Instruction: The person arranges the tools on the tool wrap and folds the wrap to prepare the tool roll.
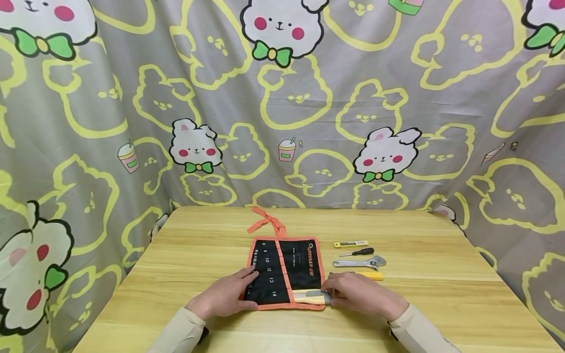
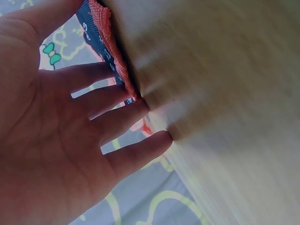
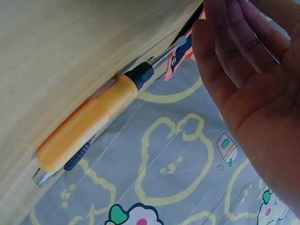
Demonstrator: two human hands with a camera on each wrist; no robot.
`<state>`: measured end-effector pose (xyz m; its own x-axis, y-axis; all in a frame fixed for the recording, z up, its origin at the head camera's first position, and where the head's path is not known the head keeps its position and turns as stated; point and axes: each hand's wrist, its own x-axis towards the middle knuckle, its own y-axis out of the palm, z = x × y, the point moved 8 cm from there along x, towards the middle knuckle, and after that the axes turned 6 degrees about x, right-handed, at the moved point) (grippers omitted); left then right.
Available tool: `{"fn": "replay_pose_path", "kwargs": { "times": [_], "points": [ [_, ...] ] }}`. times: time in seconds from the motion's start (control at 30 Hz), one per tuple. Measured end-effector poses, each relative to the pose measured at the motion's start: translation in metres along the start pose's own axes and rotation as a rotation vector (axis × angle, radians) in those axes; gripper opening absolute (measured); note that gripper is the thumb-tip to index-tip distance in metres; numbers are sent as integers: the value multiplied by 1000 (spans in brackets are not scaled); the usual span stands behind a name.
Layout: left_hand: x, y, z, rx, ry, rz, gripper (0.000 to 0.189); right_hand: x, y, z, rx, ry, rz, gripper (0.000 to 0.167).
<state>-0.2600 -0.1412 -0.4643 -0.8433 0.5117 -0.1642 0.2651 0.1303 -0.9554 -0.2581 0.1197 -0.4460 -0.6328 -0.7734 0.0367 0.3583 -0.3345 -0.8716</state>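
A black fabric tool pouch with orange edging and printed numbers lies flat on the table. My left hand rests on its left edge, fingers spread and nearly straight; in the left wrist view the fingertips reach the pouch border and the wood beside it. At the pouch's lower right corner, my right hand pinches the grey end of a pale yellow utility knife. The knife's other end is tucked under the numbered pocket. Just beyond the right hand lies a yellow-handled screwdriver, partly covered by that hand in the head view.
Right of the pouch lie an adjustable wrench, a small black-handled screwdriver and a flat yellow case with a dark label. Orange ties trail from the pouch's far edge. A patterned curtain hangs behind the wooden table.
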Motion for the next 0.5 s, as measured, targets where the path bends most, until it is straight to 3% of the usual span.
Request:
{"fn": "replay_pose_path", "kwargs": {
  "times": [0.5],
  "points": [
    [0,0,-1,13,19,-15,82,12,5,4,-17,21,22,18]
  ]
}}
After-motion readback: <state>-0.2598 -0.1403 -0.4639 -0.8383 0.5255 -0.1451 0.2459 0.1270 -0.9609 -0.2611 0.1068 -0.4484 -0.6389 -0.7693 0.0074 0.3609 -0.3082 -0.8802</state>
